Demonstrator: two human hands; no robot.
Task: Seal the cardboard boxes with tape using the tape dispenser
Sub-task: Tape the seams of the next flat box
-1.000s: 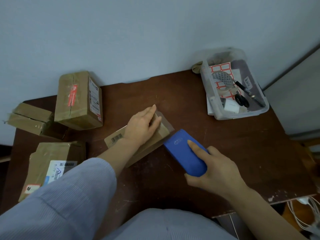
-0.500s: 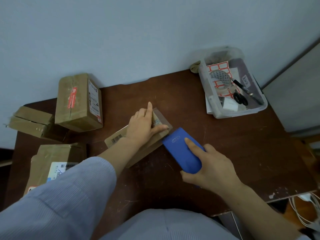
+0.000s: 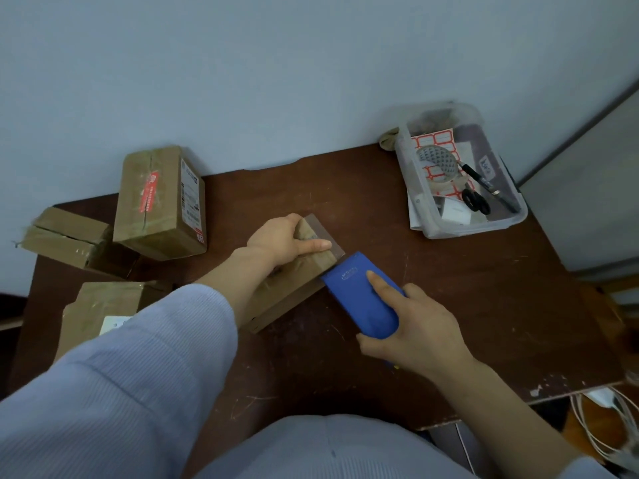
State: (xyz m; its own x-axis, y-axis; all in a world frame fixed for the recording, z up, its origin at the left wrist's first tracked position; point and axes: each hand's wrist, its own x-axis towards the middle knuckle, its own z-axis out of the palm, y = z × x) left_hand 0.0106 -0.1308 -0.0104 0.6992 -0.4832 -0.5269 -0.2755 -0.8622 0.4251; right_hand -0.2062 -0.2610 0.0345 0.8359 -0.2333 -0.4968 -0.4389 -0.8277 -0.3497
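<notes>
A flat cardboard box lies at an angle in the middle of the brown table. My left hand grips its far end, thumb lying along the top and fingers wrapped over the far edge. A strip of brown tape sticks out past that end. My right hand holds the blue tape dispenser, index finger stretched along its top. The dispenser's front edge meets the box's right end.
A tall taped box stands at the back left, with two more boxes along the left edge. A clear plastic bin with labels, scissors and a pen sits at the back right. Cables hang below the table's right edge.
My left hand shifted from resting flat on the box to gripping its far end, thumb along the top. The dispenser stayed against the box's right end.
</notes>
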